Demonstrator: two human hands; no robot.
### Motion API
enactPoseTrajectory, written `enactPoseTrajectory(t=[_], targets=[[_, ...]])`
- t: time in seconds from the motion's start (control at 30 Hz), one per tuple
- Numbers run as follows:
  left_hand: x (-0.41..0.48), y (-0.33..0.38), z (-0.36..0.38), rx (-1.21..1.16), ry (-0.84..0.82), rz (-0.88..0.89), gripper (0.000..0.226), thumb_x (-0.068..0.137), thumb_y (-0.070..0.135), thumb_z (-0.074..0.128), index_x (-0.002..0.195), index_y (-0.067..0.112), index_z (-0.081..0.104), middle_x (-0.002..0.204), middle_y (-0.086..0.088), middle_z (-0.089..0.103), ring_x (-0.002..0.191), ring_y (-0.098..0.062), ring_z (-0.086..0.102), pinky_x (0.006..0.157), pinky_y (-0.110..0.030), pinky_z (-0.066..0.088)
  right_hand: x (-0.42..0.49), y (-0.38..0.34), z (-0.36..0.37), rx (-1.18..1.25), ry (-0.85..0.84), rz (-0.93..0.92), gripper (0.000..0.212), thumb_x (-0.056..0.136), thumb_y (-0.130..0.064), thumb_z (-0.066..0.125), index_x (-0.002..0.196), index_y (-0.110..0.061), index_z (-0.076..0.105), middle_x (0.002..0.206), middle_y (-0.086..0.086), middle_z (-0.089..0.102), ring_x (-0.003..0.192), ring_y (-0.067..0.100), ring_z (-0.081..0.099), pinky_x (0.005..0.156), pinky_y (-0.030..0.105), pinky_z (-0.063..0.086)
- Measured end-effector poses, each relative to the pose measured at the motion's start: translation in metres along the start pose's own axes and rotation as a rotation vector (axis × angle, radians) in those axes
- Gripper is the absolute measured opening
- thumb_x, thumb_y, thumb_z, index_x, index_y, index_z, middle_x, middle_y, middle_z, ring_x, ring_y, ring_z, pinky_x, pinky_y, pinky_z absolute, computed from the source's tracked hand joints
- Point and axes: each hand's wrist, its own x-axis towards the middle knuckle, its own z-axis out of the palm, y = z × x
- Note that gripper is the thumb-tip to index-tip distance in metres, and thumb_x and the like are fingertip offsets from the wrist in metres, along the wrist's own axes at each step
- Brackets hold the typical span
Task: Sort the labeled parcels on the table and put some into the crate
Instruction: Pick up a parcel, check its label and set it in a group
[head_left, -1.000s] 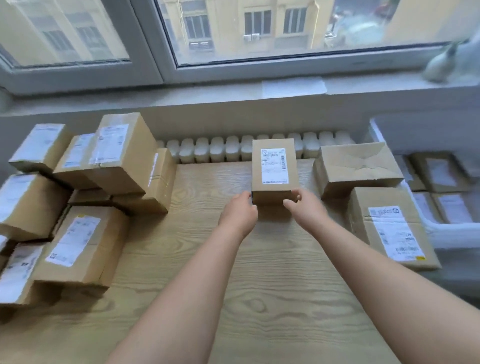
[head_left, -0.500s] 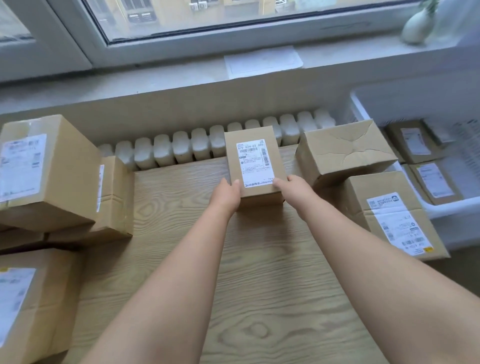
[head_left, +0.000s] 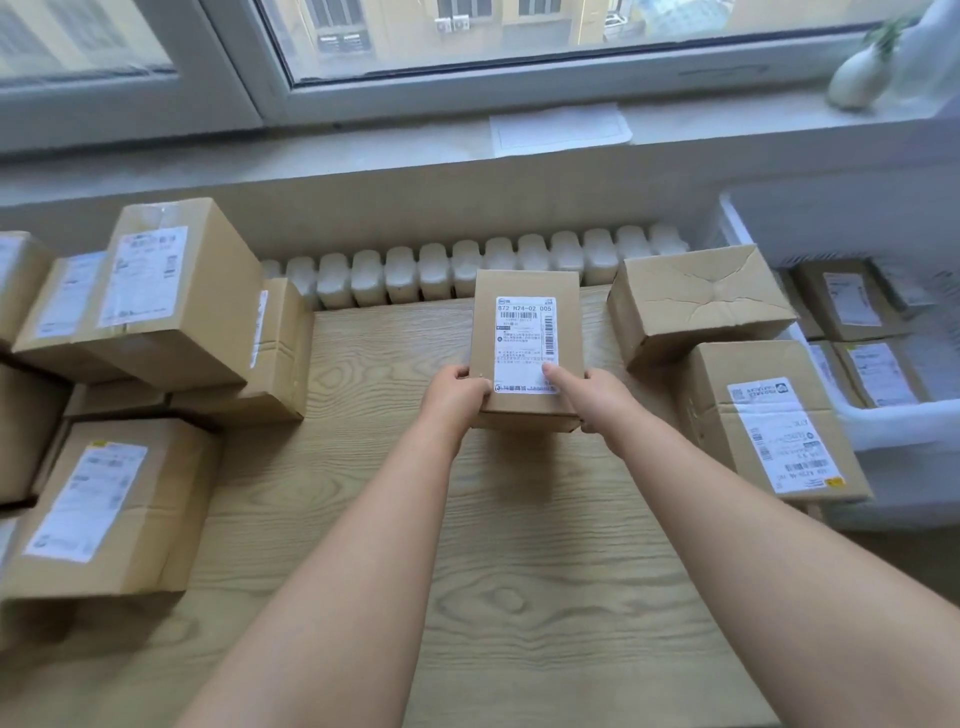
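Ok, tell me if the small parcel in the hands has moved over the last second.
Yes. The parcel, gripped by the left hand and right hand, has come nearer the person: it covers less of the radiator behind it.

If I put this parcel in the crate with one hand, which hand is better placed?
Right, probably. The crate lies to the right, and the right hand grips the parcel on that same side. The left hand holds the far edge and would have to reach across.
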Motion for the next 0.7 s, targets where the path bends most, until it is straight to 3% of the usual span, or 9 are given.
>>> enactPoseTrajectory(t=[0.07,0.13,0.17,0.27,0.37,0.53,0.7], targets=[[-0.023,-0.009,-0.006,-0.031,0.014,-0.033,0.030,0.085,-0.002,0.053,0.105,0.014,0.068,0.091,-0.001,0.070,0.073,-0.018,0.062,0.060,-0.027,0.045,-0.016,0.008,0.004,-0.048,0.003,-0.032,0.053,0.092,-0.051,0.065,0.128,-0.012,0.061,0.125,0.004,0.065,0.103,0.022,0.063,0.070,0.030,0.050],[-0.041,-0.021,-0.010,-0.069,0.031,-0.081,0.047,0.073,0.005,0.059,0.119,0.012,0.067,0.102,-0.003,0.073,0.083,-0.020,0.066,0.066,-0.031,0.050,-0.027,0.018,0.009,-0.064,-0.013,-0.038,0.055,0.085,-0.056,0.070,0.122,-0.015,0.064,0.123,0.003,0.068,0.107,0.022,0.066,0.087,0.038,0.056],[-0.050,-0.029,-0.012,-0.090,0.051,-0.103,0.058,0.068,0.010,0.063,0.126,0.011,0.064,0.109,-0.004,0.073,0.090,-0.021,0.068,0.070,-0.032,0.052,-0.034,0.025,0.013,-0.070,-0.030,-0.040,0.053,0.084,-0.054,0.071,0.119,-0.015,0.065,0.120,0.002,0.069,0.104,0.021,0.067,0.088,0.038,0.056],[-0.067,-0.056,-0.017,-0.126,0.093,-0.162,0.071,0.060,0.028,0.071,0.129,0.012,0.064,0.118,-0.004,0.072,0.101,-0.023,0.070,0.075,-0.031,0.054,-0.054,0.041,0.023,-0.047,-0.099,-0.024,0.039,0.089,-0.041,0.074,0.113,-0.011,0.066,0.108,0.002,0.072,0.093,0.020,0.069,0.070,0.029,0.052],[-0.078,-0.082,-0.024,-0.156,0.103,-0.183,0.050,0.068,0.038,0.078,0.112,0.016,0.070,0.109,-0.004,0.076,0.095,-0.026,0.073,0.081,-0.039,0.058,-0.070,0.060,0.036,-0.020,-0.132,-0.001,0.042,0.085,-0.037,0.078,0.114,-0.009,0.068,0.106,0.005,0.075,0.093,0.022,0.071,0.069,0.031,0.050],[-0.090,-0.122,-0.046,-0.170,0.086,-0.195,0.073,0.048,0.051,0.078,0.113,0.019,0.068,0.106,-0.001,0.077,0.095,-0.025,0.074,0.091,-0.050,0.060,-0.097,0.084,0.066,-0.014,-0.152,0.036,0.055,0.079,-0.041,0.082,0.120,-0.009,0.063,0.112,0.006,0.072,0.086,0.017,0.065,0.059,0.027,0.042],[-0.109,-0.146,-0.075,-0.126,0.062,-0.216,0.074,0.045,0.051,0.081,0.106,0.016,0.058,0.108,-0.002,0.072,0.098,-0.024,0.072,0.093,-0.047,0.058,-0.126,0.099,0.098,0.065,-0.166,0.104,0.044,0.087,-0.021,0.075,0.126,-0.010,0.058,0.113,0.002,0.071,0.082,0.011,0.064,0.057,0.023,0.042]])
